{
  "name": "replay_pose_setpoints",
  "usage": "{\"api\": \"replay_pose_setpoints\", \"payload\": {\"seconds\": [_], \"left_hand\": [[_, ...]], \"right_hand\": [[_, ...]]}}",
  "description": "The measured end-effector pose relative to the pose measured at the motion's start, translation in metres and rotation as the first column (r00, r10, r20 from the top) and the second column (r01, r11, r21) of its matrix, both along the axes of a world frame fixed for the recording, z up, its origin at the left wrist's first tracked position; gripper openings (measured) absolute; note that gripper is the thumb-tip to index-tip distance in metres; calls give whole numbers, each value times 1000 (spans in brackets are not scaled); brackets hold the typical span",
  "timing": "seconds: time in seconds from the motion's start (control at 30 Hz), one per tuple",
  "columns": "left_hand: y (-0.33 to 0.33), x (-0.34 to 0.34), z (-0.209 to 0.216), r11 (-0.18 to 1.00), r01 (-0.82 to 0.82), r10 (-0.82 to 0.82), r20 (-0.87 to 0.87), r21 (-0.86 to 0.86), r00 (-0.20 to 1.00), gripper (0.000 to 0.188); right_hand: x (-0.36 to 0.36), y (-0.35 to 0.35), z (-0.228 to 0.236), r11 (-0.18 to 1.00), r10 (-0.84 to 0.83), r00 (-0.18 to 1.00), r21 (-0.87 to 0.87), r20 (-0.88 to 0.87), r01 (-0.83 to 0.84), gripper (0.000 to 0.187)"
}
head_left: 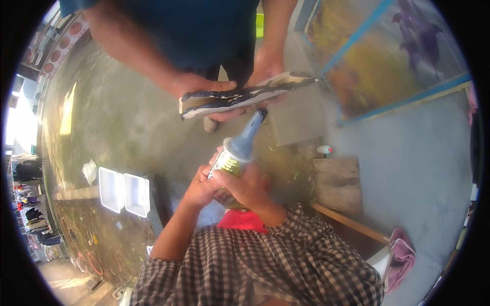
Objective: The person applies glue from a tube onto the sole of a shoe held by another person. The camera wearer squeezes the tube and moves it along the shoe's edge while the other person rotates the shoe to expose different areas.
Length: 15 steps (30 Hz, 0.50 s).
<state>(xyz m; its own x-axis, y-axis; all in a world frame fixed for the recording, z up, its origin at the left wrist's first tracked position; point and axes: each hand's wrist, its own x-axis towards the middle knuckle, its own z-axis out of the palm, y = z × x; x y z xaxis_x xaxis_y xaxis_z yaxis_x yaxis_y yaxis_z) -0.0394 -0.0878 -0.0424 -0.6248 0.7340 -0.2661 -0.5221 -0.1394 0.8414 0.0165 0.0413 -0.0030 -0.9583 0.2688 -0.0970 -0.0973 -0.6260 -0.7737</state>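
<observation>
Both my hands are wrapped round a bottle with a printed green-and-white label [224, 164]. My left hand [199, 187] grips its left side, and my right hand [249, 187] closes on it from the right, thumb across the front. A blue tapered nozzle [247, 134] with a dark tip points up and away from me. Just beyond the tip, a co-worker's two hands [196, 85] hold a long, thin, pale strip-shaped piece [245, 97] streaked with a dark coating. I cannot tell whether the nozzle tip touches it. Part of the bottle's lower body is hidden by my hands.
Two white plastic trays [111, 189] stand at the left, near a crumpled white bag [89, 172]. On the right are a wooden board [337, 184], a small white bottle with a red cap [324, 149] and a pink cloth [400, 260]. Framed painted panels [377, 56] lean at the upper right.
</observation>
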Motion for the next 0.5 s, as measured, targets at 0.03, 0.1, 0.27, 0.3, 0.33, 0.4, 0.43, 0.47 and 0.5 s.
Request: {"api": "replay_pose_setpoints", "payload": {"seconds": [0.03, 0.1, 0.27, 0.3, 0.33, 0.4, 0.43, 0.47, 0.5], "left_hand": [[4, 2, 1, 1000, -17, 17, -8, -2, 1000, 31], [8, 7, 1, 999, -54, 54, -22, -5, 998, 31], [-6, 23, -9, 994, -63, 57, -70, -85, 996, 29], [-10, 27, -10, 993, -63, 57, -65, -101, 996, 29], [-11, 30, -8, 988, -78, 68, -78, -131, 995, 29], [-10, 37, 0, 976, -110, 91, -107, -187, 990, 30], [-11, 40, 3, 969, -140, 115, -128, -203, 985, 30], [-12, 43, 4, 961, -170, 140, -148, -218, 979, 31], [-14, 45, 7, 952, -198, 161, -172, -234, 972, 32]], "right_hand": [[-1, 3, -3, 1000, 9, 1000, 7, 4, -9, 46], [-3, 7, -11, 999, 29, 999, 21, 15, -29, 45], [4, 2, -20, 995, 94, 994, 24, 54, -95, 43], [6, 1, -23, 993, 112, 992, 23, 61, -114, 43], [8, 1, -26, 990, 139, 990, 23, 39, -140, 43], [10, 1, -31, 981, 194, 981, 25, -8, -194, 43], [11, 2, -30, 974, 227, 974, -8, -13, -227, 43], [11, 3, -26, 965, 260, 965, -40, -20, -261, 44], [10, 2, -22, 954, 290, 957, -73, -30, -291, 45]]}}
